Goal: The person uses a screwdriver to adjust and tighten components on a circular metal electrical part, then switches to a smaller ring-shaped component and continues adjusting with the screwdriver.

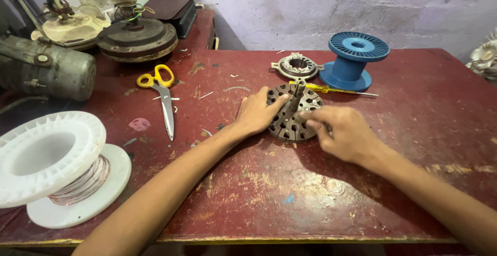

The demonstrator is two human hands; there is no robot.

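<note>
- A round slotted metal core, dark grey with a short shaft standing up from its middle, lies flat near the centre of the worn red table, and both hands are on it.
- As far as I can judge, the work on it is at an early stage: the slots around its rim look bare, with no wire laid in them, though the far slots are partly hidden by the hands.
- The white spool at the near left carries thin coppery wire, and none of it leads toward the core, so any winding looks not yet begun.
- The left hand rests against the core's left edge, its thumb lying up across the top face, the other fingers curled loosely along the rim rather than spread.
- The right hand comes in from the right, fingers drawn close together with their tips pressed on the core's right side; whether they pinch something small I cannot tell.
- Behind lie a yellow-handled screwdriver, an empty blue spool and a smaller ring-shaped metal part.
- Yellow-handled scissors lie well apart to the left.
</note>
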